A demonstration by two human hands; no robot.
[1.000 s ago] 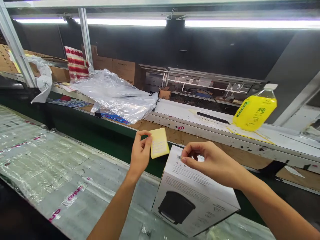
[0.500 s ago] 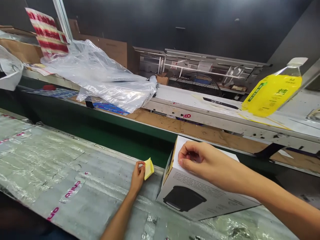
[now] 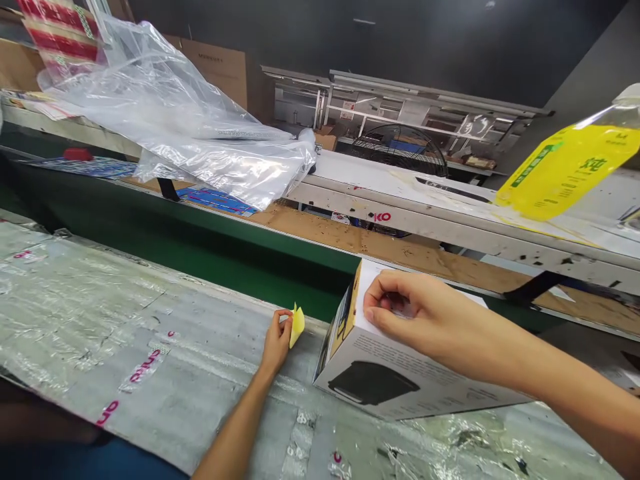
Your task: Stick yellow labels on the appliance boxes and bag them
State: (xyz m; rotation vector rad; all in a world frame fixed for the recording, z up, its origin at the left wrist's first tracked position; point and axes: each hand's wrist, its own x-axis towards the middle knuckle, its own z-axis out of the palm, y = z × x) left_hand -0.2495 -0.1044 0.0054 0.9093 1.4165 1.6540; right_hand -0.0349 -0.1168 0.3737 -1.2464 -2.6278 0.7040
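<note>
A white product box point(image 3: 390, 373) with a black appliance printed on its top lies on the foil-covered worktop point(image 3: 125, 333). My right hand point(image 3: 425, 320) rests on the box's far left corner, thumb and fingers pinched together over the surface; what they pinch is too small to make out. My left hand point(image 3: 277, 345) lies on the worktop just left of the box, closed on a small yellow sticker sheet point(image 3: 297, 324) held upright.
A green conveyor belt point(image 3: 200, 260) runs behind the worktop. Beyond it a bench holds crumpled clear plastic bags point(image 3: 190, 133), cardboard boxes point(image 3: 220, 67), a yellow bottle point(image 3: 570, 170) at the right and a black fan point(image 3: 403, 150).
My left hand dropped from mid-air to the worktop with the yellow sheet. The box was tipped so its left end lifts, and my right hand stayed pinched on its corner. The view tilted down.
</note>
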